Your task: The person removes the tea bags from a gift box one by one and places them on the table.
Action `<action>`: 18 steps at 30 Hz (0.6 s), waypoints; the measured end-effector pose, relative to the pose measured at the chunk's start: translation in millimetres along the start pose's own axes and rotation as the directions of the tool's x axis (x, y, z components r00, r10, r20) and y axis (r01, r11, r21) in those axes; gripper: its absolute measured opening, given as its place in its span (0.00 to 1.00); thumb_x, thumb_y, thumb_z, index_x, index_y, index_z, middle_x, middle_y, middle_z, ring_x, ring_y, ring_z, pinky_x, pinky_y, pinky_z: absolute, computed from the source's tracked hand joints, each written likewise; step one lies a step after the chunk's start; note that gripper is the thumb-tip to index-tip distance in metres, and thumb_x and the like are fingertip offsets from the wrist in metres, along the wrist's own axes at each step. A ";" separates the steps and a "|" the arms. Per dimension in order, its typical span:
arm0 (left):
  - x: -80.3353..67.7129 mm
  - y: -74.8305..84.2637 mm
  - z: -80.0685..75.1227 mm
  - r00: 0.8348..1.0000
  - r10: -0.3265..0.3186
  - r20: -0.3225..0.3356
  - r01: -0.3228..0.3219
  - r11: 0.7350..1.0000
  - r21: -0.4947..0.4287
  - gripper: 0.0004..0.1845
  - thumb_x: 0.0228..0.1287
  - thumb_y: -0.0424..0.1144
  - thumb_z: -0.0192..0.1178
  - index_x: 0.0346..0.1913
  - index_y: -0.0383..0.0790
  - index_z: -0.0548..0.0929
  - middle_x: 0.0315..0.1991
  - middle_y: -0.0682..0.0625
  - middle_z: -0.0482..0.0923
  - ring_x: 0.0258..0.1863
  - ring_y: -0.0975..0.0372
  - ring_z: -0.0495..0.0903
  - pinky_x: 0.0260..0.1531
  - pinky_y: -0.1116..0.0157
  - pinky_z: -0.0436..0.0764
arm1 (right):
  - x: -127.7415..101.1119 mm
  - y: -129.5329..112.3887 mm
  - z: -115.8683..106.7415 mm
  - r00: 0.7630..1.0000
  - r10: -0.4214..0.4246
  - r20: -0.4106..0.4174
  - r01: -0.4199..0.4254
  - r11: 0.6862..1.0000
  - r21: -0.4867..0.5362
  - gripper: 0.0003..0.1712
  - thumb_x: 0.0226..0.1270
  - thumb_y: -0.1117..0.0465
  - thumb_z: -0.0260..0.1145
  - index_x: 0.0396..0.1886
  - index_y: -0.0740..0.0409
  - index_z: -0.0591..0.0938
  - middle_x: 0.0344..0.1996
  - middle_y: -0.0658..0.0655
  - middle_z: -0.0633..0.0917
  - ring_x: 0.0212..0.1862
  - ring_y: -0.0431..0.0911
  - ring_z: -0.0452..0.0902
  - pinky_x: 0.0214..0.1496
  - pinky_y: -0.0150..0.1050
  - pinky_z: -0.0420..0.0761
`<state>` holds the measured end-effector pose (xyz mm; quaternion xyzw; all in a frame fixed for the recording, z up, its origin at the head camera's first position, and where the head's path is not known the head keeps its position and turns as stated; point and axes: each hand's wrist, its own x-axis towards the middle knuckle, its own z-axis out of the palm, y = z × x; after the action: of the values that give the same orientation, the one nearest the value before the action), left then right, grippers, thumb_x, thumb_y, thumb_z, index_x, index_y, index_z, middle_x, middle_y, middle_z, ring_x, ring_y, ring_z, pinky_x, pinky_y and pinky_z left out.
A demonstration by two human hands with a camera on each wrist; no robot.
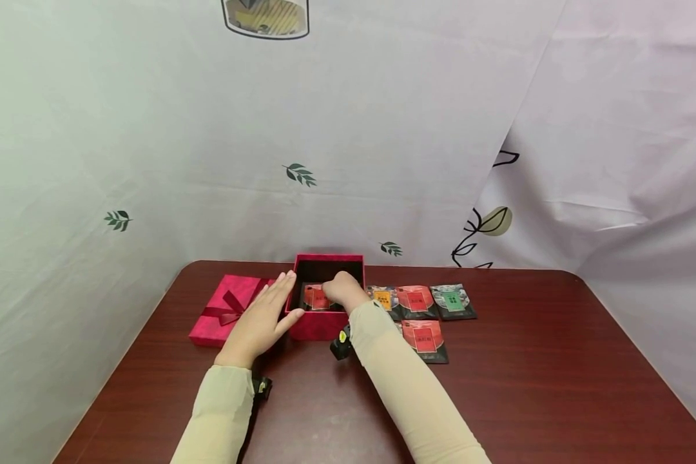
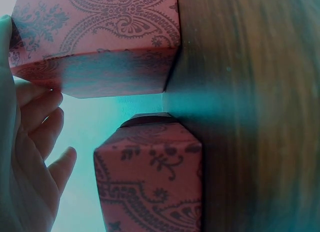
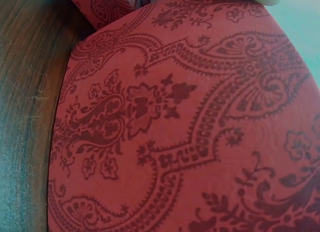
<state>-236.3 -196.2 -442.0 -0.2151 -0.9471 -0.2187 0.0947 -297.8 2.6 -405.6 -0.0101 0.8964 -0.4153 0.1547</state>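
Note:
A red patterned gift box [image 1: 319, 327] stands lidless near the back of the table. My left hand [image 1: 260, 324] rests at its left side, fingers straight and the thumb along the front rim. In the left wrist view, the left fingertips [image 2: 42, 99] lie against the box wall [image 2: 120, 66]. My right hand [image 1: 342, 290] reaches down inside the box, its fingers hidden, so I cannot tell what they hold. Beside it in the box shows a red and black packet [image 1: 315, 298]. The right wrist view is mostly filled by the box's patterned front [image 3: 175, 117].
Left of the box lies its red lid [image 1: 223, 299] with a ribbon bow. To the right are flat packets: an orange-labelled one [image 1: 385, 298], red ones [image 1: 416, 300] and a green-labelled one [image 1: 454, 301]. My right forearm partly covers the front row. A fabric wall stands behind the table.

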 end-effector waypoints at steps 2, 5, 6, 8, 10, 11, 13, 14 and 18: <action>-0.2 0.3 -0.3 1.000 -0.003 0.003 0.003 1.000 -0.003 0.42 0.74 0.56 0.57 0.80 0.38 0.57 0.80 0.44 0.54 0.80 0.51 0.51 0.77 0.48 0.52 | 0.7 0.4 1.1 1.000 0.014 0.008 -0.014 1.000 0.015 0.15 0.75 0.60 0.54 0.47 0.69 0.78 0.47 0.64 0.79 0.40 0.54 0.76 0.43 0.44 0.73; -0.4 0.4 -0.5 1.000 -0.004 0.003 0.004 1.000 -0.004 0.42 0.74 0.56 0.57 0.80 0.38 0.57 0.80 0.44 0.54 0.80 0.51 0.51 0.77 0.47 0.52 | 2.2 0.9 1.8 1.000 0.022 0.023 -0.022 0.999 0.039 0.15 0.75 0.60 0.54 0.47 0.69 0.78 0.44 0.64 0.79 0.40 0.55 0.77 0.42 0.43 0.73; -0.4 0.4 -0.6 1.000 -0.003 0.002 0.003 1.000 -0.004 0.42 0.74 0.56 0.57 0.80 0.38 0.57 0.80 0.44 0.54 0.80 0.51 0.51 0.77 0.47 0.52 | 2.9 1.1 1.9 0.999 0.023 0.027 -0.024 0.999 0.044 0.15 0.74 0.60 0.55 0.48 0.69 0.77 0.43 0.64 0.78 0.39 0.55 0.76 0.41 0.43 0.73; -0.4 0.6 -0.6 1.000 -0.002 0.002 0.002 1.000 -0.002 0.42 0.74 0.56 0.57 0.80 0.37 0.57 0.80 0.44 0.54 0.80 0.51 0.51 0.77 0.47 0.53 | 3.5 1.1 1.7 0.999 0.026 0.039 -0.028 0.998 0.051 0.16 0.74 0.59 0.56 0.48 0.69 0.77 0.43 0.63 0.78 0.39 0.54 0.76 0.41 0.43 0.73; -0.3 0.7 -0.5 1.000 -0.002 0.004 0.002 1.000 0.000 0.42 0.74 0.56 0.57 0.80 0.37 0.57 0.80 0.44 0.54 0.80 0.51 0.50 0.77 0.47 0.53 | 3.7 1.0 1.2 0.998 0.033 0.047 -0.036 0.998 0.056 0.18 0.73 0.59 0.57 0.50 0.70 0.76 0.45 0.63 0.78 0.39 0.53 0.76 0.41 0.44 0.74; -0.3 0.8 -0.5 1.000 -0.002 0.005 0.002 1.000 -0.001 0.42 0.74 0.56 0.57 0.80 0.37 0.57 0.80 0.44 0.54 0.80 0.51 0.50 0.77 0.47 0.52 | 3.6 0.7 1.0 0.998 0.042 0.056 -0.046 0.997 0.064 0.19 0.73 0.58 0.57 0.53 0.70 0.77 0.47 0.63 0.79 0.40 0.54 0.76 0.42 0.45 0.75; -0.2 1.0 -0.5 1.000 -0.003 0.007 0.003 1.000 -0.001 0.42 0.74 0.56 0.57 0.80 0.37 0.57 0.80 0.44 0.54 0.80 0.51 0.50 0.77 0.47 0.52 | 3.0 0.0 0.3 0.996 0.058 0.064 -0.063 0.995 0.079 0.23 0.74 0.57 0.57 0.59 0.70 0.75 0.52 0.63 0.79 0.42 0.54 0.77 0.46 0.47 0.78; -0.1 0.9 -0.5 1.000 -0.002 0.006 0.002 1.000 -0.002 0.42 0.74 0.56 0.57 0.80 0.37 0.57 0.80 0.44 0.54 0.80 0.50 0.51 0.77 0.47 0.53 | 2.6 -0.3 0.0 0.996 0.064 0.065 -0.069 0.994 0.087 0.24 0.74 0.57 0.57 0.61 0.70 0.75 0.53 0.64 0.79 0.42 0.54 0.78 0.48 0.48 0.79; 1.0 0.3 0.2 1.000 0.003 0.002 -0.003 1.000 0.004 0.42 0.74 0.56 0.57 0.80 0.36 0.57 0.80 0.43 0.54 0.79 0.47 0.52 0.76 0.45 0.53 | 1.8 -0.4 -0.6 0.997 0.070 0.042 -0.074 0.990 0.119 0.19 0.75 0.56 0.58 0.53 0.68 0.78 0.45 0.62 0.79 0.42 0.55 0.79 0.50 0.50 0.81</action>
<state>-237.1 -195.5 -441.8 -0.2167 -0.9472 -0.2165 0.0945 -299.8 2.5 -405.5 0.0237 0.8664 -0.4626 0.1867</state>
